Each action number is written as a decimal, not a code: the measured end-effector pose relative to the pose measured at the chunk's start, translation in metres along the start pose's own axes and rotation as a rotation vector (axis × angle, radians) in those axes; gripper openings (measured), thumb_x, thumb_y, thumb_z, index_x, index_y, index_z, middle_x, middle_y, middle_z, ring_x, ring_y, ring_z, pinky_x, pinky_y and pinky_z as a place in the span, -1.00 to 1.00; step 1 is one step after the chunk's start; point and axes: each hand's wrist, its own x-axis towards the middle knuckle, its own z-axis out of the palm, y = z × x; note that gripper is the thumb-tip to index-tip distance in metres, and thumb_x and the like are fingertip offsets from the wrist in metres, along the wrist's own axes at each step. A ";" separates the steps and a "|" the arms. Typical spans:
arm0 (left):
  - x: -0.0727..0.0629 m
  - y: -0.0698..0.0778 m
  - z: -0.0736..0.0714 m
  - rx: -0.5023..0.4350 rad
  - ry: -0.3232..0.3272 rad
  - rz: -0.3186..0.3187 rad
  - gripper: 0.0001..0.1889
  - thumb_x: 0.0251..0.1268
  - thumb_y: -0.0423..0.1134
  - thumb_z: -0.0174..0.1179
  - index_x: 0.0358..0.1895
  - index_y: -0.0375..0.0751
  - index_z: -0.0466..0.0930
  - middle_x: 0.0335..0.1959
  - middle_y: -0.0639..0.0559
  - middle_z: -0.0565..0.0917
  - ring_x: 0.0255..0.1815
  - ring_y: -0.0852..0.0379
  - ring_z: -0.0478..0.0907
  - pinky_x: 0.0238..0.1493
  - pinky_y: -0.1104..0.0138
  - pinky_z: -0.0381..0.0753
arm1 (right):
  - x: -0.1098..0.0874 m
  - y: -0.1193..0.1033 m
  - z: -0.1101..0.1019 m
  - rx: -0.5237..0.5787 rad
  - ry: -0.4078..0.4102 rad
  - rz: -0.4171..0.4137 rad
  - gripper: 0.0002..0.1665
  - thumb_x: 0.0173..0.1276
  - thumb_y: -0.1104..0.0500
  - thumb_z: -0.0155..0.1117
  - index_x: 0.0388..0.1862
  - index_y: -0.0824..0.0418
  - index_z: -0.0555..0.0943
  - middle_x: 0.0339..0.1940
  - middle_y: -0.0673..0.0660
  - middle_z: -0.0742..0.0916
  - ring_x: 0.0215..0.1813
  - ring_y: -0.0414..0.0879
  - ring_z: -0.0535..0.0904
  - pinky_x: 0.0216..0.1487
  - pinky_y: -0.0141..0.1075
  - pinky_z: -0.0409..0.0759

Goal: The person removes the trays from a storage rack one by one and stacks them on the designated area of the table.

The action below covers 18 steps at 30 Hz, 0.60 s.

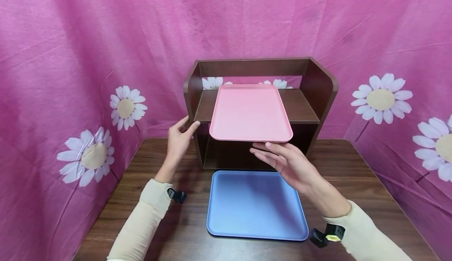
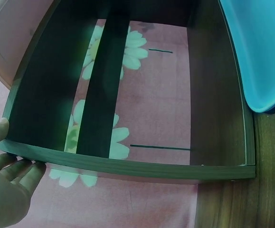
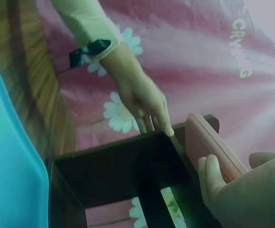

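A pink tray (image 1: 251, 112) lies on the upper board of a dark brown desktop shelf (image 1: 321, 88), its front part jutting out past the board. My right hand (image 1: 291, 165) is at the tray's front edge, fingers nearly straight against the underside and thumb by the rim. My left hand (image 1: 180, 139) grips the shelf's left side panel, with the thumb on the inner side and fingers on the outer side, as the left wrist view shows. Directly before the shelf, a blue tray (image 1: 256, 206) lies flat on the table.
The wooden table (image 1: 120, 221) carries the shelf and the blue tray. A pink curtain (image 1: 141, 29) printed with white daisies hangs behind and at both sides. The shelf's lower compartment (image 1: 229, 155) lies beneath the pink tray.
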 end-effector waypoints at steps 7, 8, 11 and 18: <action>0.000 0.001 0.001 0.002 0.000 -0.015 -0.49 0.41 -0.16 0.48 0.37 -0.18 0.67 0.11 -0.31 0.79 -0.31 0.40 0.65 -0.33 0.52 0.71 | 0.008 0.007 0.013 0.199 0.022 -0.074 -0.78 0.70 0.36 0.01 0.01 0.26 0.63 0.20 0.22 0.80 0.35 0.14 0.70 0.51 -0.08 0.54; 0.000 0.001 0.001 0.003 -0.002 -0.019 -0.48 0.41 -0.16 0.47 0.38 -0.18 0.66 0.13 -0.31 0.79 -0.31 0.42 0.65 -0.32 0.52 0.71 | 0.009 0.008 0.014 0.214 0.037 -0.080 -0.78 0.70 0.37 0.02 0.04 0.28 0.64 0.20 0.23 0.80 0.34 0.14 0.72 0.50 -0.09 0.55; 0.000 0.002 0.001 0.002 -0.004 -0.021 -0.49 0.42 -0.17 0.46 0.38 -0.19 0.66 0.13 -0.30 0.79 -0.30 0.43 0.65 -0.33 0.52 0.70 | 0.010 0.011 0.018 0.248 0.085 -0.091 -0.76 0.70 0.36 0.05 0.18 0.30 0.61 0.18 0.20 0.82 0.30 0.10 0.74 0.48 -0.12 0.58; 0.000 0.000 0.000 0.004 0.001 0.006 -0.51 0.41 -0.14 0.47 0.35 -0.18 0.69 0.09 -0.32 0.80 -0.33 0.34 0.67 -0.37 0.47 0.72 | 0.011 0.017 0.024 0.283 0.180 -0.113 -0.77 0.71 0.28 0.09 0.22 0.24 0.59 0.07 0.11 0.85 0.24 0.01 0.77 0.45 -0.18 0.61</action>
